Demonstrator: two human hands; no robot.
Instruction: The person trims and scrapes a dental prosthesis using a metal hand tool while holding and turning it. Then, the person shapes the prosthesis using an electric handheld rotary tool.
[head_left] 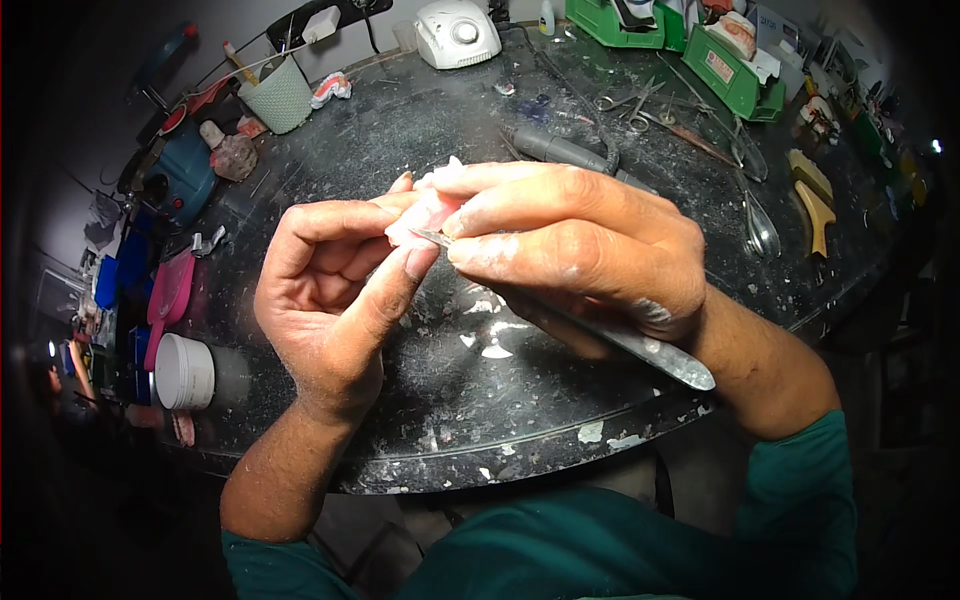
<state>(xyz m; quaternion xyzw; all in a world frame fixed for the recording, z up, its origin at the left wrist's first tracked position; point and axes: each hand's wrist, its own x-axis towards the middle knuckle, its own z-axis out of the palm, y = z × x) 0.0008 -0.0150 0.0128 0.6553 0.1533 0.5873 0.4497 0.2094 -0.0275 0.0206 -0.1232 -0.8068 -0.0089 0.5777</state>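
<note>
A small pink and white piece that looks like a denture (428,213) is pinched between the thumb and fingers of my left hand (325,270). My right hand (590,235) grips a metal carving knife (655,352) like a pen. The blade's tip touches or nearly touches the lower edge of the pink piece, close to my left thumb. The knife's rounded handle sticks out below my right palm. Fingers hide much of the piece. White dust clings to my right fingers.
White shavings (495,350) lie on the dark worktable (420,440) below my hands. Behind them rests a grey rotary handpiece (560,150), with a white control box (458,33) farther back. Scissors (640,105), a brush (815,210) and green bins (735,75) are at right, a white tub (184,372) at left.
</note>
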